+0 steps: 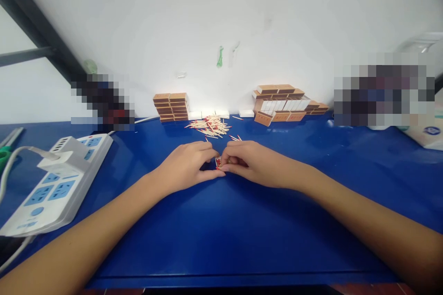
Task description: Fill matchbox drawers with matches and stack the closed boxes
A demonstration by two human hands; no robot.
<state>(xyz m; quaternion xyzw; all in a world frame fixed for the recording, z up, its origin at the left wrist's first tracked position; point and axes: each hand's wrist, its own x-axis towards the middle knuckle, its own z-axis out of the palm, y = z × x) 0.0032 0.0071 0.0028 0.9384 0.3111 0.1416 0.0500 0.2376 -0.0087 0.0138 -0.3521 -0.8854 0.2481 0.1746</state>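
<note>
Between my fingers, low over the blue table, is a small matchbox tray (218,162) with red match heads showing in it; most of it is covered by my hands. My left hand (188,162) curls around its left side, thumb along the near edge and index finger at the far edge. From the right, my right hand (247,161) closes its thumb and fingertips over the tray; what exactly they pinch is hidden. Just beyond lies a loose pile of red-tipped matches (209,125), with a few stray matches (236,138) nearer my right hand.
Stacked matchboxes (170,107) stand by the wall at left, and a larger matchbox stack (278,103) at right. White pieces (221,114) lie between them. A power strip (65,191) with a plugged-in charger (65,156) sits at left. A pack (427,131) is far right.
</note>
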